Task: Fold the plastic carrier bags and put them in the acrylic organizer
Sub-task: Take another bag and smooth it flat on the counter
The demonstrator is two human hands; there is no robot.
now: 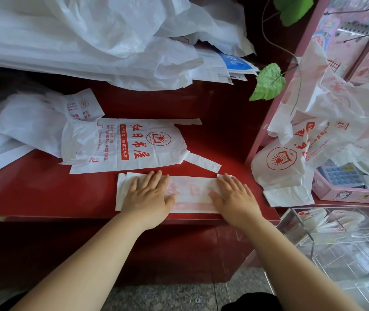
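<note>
A white carrier bag folded into a long strip (190,191) lies along the front edge of the red counter (33,187). My left hand (148,195) presses flat on its left part and my right hand (235,196) presses flat on its right part, fingers spread. Just behind it a white bag with red print (129,145) lies spread flat. More printed bags (309,144) are heaped at the right. The clear acrylic organizer (345,254) stands at the lower right with folded bags (313,221) inside.
A big pile of white plastic bags (89,37) fills the back of the counter, and another crumpled heap (22,124) lies at the left. Green artificial leaves (269,83) hang over the right. A pink box with a calculator (345,182) sits behind the organizer.
</note>
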